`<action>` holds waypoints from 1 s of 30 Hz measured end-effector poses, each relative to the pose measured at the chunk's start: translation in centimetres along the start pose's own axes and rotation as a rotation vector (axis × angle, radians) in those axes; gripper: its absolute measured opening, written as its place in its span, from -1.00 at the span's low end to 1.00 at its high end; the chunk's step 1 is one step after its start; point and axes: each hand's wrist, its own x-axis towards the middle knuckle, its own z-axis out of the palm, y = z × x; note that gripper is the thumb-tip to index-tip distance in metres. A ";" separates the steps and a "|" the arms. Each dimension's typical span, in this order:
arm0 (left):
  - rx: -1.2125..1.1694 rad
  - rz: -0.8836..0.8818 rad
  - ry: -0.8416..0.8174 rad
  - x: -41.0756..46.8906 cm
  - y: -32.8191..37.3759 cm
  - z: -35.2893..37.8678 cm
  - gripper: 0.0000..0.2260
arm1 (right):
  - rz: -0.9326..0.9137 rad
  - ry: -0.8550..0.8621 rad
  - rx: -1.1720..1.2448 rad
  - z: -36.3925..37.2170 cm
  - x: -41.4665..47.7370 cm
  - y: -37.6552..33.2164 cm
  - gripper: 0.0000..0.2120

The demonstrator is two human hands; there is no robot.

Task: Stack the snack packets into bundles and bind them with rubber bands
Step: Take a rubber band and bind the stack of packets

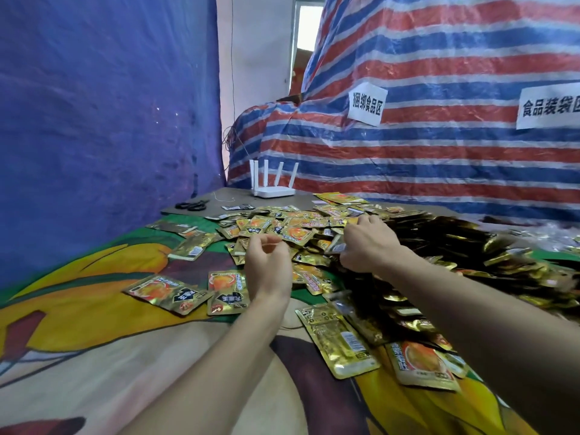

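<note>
Tarpaulin in plain blue (94, 120) hangs along the left, and a red, white and blue striped tarpaulin (439, 152) covers a bulky shape behind and to the right, carrying two paper signs (367, 103) with printed characters. At the far edge of the counter (226, 196), on its bare grey part, stand a white router (273, 191) with four upright aerials and, to its left, black scissors (192, 205) lying flat. A printed cloth (94, 324) in yellow, green and brown covers the near part. Across the middle and right of it spreads the loose pile of snack packets (298, 227): small flat gold foil sachets, some face up with an orange picture and a black label, others showing a plain gold back with a barcode; towards the right they lie in a dark, shadowed heap. Two face-up packets (169, 291) lie apart from the pile, near the left forearm, and a back-up packet (339, 340) lies between the two forearms. The left grip (266, 265) hovers at the near edge of the pile with fingers curled; whether it holds anything I cannot tell. The right grip (367, 243) rests knuckles-up on the pile, thumb and forefinger pinching the edge of a silvery packet (337, 248).
</note>
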 end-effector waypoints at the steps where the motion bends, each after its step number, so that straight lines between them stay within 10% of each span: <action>1: 0.047 0.025 -0.020 -0.1 0.0 0.0 -0.92 | -0.012 0.016 0.012 -0.3 -0.3 -0.4 -0.81; 6: 0.436 0.184 -0.147 -0.3 0.0 -0.3 -0.89 | -0.053 0.110 0.276 -1.8 -2.1 -2.4 -0.78; 11: 0.897 0.245 -0.250 2.0 3.3 -2.5 -0.71 | -0.071 -0.243 0.424 -2.5 -3.8 -2.6 -0.68; 16: 1.248 -0.060 -0.282 5.7 7.2 -6.9 -0.28 | -0.076 -0.359 0.341 -1.3 -3.8 -3.0 -0.60; 22: 1.256 -0.482 -0.657 7.4 4.7 -7.9 -0.39 | -0.073 -0.244 0.516 1.9 -0.6 -6.6 -0.15; 30: 1.291 -0.237 -0.293 10.2 0.1 -4.6 -0.23 | -0.078 -0.445 0.354 5.1 4.4 -10.7 0.04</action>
